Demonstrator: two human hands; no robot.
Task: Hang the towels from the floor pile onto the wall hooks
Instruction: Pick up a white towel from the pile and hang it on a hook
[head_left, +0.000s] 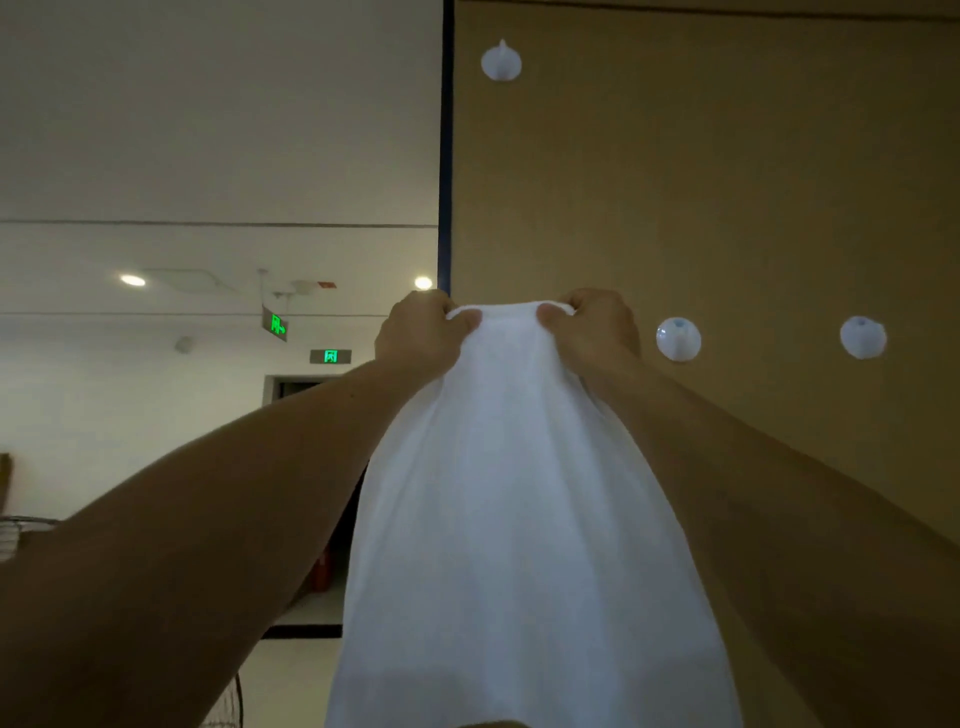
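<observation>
A white towel (519, 493) hangs down in front of me against the tan wall panel (727, 182). My left hand (421, 332) grips its top edge on the left and my right hand (597, 327) grips the same edge on the right, both raised high. Whatever lies behind the towel's top edge is hidden by the cloth and my hands. Three white round hooks are on the panel: one hook (501, 61) high above my hands, a second hook (678, 339) just right of my right hand, a third hook (863, 336) further right. The floor pile is out of view.
The panel's dark left edge (444, 156) runs vertically just above my left hand. Left of it lie a white ceiling with lights and green exit signs (275, 325), and a doorway (298, 387) beyond.
</observation>
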